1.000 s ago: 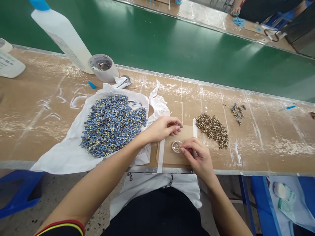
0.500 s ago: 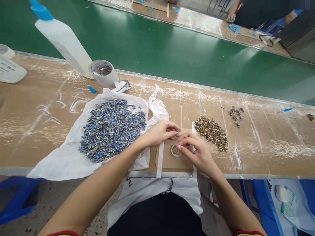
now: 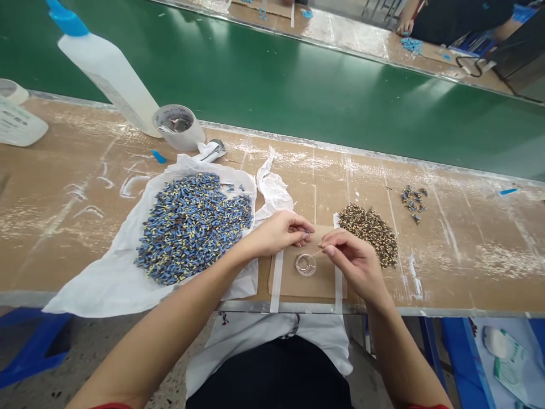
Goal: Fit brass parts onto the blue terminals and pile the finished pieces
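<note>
My left hand (image 3: 286, 233) is closed in a pinch on a small blue piece (image 3: 307, 232), mostly hidden by the fingertips. To its right, my right hand (image 3: 351, 258) pinches a thin pale stick (image 3: 315, 253) that slants down toward a small clear round dish (image 3: 305, 272). The dish rests on a cardboard pad (image 3: 323, 287) below both hands. On white cloth (image 3: 114, 272) at the left lies a large heap of small blue, yellow and dark pieces (image 3: 193, 227). A smaller heap of brown and gold pieces (image 3: 370, 233) is just beyond my right hand.
A white bottle with a blue cap (image 3: 113, 74) and a tape roll (image 3: 179, 128) holding scraps stand at the back left. Crumpled white paper (image 3: 275, 190) lies behind my left hand. Several blue-and-dark pieces (image 3: 413, 201) sit at the right. Across the green belt (image 3: 276, 85) a person's hand (image 3: 405, 25) is visible.
My right hand has moved right, away from my left hand and the dish, exposing the dish and the thin stick. My left hand stays nearly in place. The view has shifted slightly.
</note>
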Available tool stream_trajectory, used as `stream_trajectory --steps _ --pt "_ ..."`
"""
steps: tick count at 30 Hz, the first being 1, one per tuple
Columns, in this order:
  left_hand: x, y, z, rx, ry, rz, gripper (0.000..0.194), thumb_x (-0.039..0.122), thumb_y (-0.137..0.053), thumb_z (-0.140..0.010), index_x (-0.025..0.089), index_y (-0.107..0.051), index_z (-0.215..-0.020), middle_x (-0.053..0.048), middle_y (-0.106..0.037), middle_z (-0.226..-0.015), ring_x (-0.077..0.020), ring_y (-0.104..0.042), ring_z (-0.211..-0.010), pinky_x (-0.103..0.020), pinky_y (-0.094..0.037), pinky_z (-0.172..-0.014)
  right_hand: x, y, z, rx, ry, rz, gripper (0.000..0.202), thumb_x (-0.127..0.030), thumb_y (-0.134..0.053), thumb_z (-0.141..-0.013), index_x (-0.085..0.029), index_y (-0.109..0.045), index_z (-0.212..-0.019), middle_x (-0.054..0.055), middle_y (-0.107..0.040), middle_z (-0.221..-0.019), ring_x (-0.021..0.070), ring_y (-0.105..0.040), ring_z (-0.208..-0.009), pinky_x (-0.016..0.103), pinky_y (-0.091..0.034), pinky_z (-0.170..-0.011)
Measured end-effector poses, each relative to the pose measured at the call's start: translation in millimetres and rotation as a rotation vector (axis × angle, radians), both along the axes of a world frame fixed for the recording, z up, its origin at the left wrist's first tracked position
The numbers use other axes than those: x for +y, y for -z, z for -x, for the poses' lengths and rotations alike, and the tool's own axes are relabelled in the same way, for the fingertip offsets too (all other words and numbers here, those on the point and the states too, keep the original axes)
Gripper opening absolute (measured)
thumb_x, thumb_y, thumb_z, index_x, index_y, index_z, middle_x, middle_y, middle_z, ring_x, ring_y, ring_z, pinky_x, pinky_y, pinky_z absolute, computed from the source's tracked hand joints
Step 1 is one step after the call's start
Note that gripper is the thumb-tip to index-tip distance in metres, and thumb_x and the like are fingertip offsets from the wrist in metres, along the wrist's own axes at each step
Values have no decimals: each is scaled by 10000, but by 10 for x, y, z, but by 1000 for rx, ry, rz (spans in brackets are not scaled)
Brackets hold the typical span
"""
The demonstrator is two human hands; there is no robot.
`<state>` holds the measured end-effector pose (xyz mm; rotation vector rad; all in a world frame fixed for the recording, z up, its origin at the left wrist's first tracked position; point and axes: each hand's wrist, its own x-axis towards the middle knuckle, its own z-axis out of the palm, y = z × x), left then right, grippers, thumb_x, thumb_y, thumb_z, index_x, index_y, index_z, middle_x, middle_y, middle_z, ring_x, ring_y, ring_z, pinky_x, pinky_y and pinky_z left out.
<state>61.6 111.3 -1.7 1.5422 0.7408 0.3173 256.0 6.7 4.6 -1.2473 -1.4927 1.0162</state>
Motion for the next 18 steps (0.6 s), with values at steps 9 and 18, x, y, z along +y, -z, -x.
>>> stream_trajectory --steps 9,18 --pt "-2 -23 7 -10 52 31 248 133 -596 -858 87 -723 -1066 -84 -752 -890 -126 -665 -706 -261 -537 -712 264 -39 -22 -171 215 -188 55 -261 -653 -915 -225 -672 -879 25 -675 -843 172 -637 -805 314 -488 -731" --pt "-6 -30 -2 -24 76 23 285 104 -545 -864 69 -726 -1082 -81 -729 -865 -119 -641 -698 -245 -529 -702 270 -111 43 -316 150 -246 79 -221 -624 -924 -218 -647 -848 14 -679 -811 156 -630 -752 295 -480 -692"
